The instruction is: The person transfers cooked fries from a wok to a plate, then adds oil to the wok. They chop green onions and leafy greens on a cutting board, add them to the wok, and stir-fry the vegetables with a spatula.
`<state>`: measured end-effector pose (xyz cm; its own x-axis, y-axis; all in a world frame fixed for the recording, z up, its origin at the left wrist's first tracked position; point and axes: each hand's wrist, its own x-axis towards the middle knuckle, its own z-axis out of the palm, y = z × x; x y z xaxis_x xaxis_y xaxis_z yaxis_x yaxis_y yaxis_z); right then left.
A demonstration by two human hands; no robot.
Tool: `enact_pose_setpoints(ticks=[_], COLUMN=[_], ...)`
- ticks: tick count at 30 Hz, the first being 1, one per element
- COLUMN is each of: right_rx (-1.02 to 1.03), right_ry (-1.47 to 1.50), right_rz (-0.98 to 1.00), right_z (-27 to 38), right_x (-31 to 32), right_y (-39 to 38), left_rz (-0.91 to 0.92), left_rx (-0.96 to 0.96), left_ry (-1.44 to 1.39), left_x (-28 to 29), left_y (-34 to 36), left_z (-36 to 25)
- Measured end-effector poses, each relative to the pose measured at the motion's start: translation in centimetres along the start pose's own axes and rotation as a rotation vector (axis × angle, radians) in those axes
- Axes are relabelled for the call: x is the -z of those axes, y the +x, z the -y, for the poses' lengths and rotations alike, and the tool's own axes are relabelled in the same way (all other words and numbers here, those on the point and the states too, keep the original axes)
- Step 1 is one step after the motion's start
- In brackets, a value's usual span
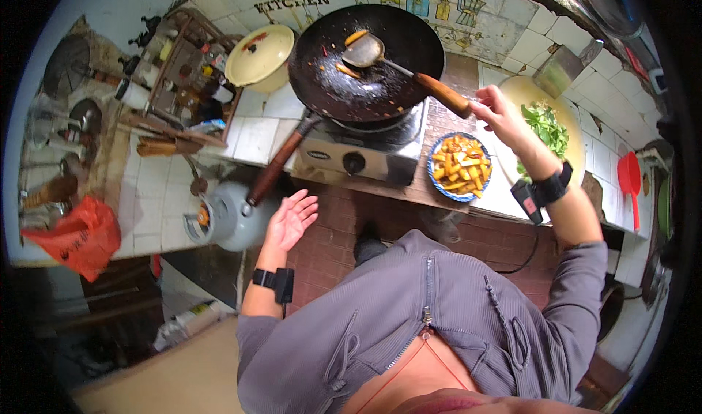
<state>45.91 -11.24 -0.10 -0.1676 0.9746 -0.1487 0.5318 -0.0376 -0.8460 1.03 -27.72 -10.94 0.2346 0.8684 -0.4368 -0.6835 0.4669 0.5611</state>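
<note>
Left hand (292,218): palm up, fingers spread, empty, near end of wok handle (280,158). Right hand (503,118): fingers part-curled at tip of spatula (428,85) handle; can't tell if gripping or just touching. Spatula head inside wok (358,98), handle over its right rim. Wok on stove (333,159). Bowl (458,197) at counter (256,137) front edge.

My black wok (413,37), food-specked inside, points its handle toward seven o'clock; over it, my wooden-handled metal spatula (365,51) points toward four.
</note>
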Motion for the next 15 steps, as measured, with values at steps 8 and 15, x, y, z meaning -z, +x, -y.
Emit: enact_pose_setpoints(ticks=[8,15], right_rx=[-0.456,0.167], right_ry=[0.138,-1.087], right_rz=[0.193,-0.209], right_z=[12.1,16.9], right_x=[-2.0,-3.9], right_y=[4.5,1.5], left_rz=[0.456,0.600], left_rx=[0.313,0.640], left_ry=[0.008,-0.147], left_x=[-1.6,-3.7], left_y=[3.1,7.0], left_z=[-11.7,-11.9])
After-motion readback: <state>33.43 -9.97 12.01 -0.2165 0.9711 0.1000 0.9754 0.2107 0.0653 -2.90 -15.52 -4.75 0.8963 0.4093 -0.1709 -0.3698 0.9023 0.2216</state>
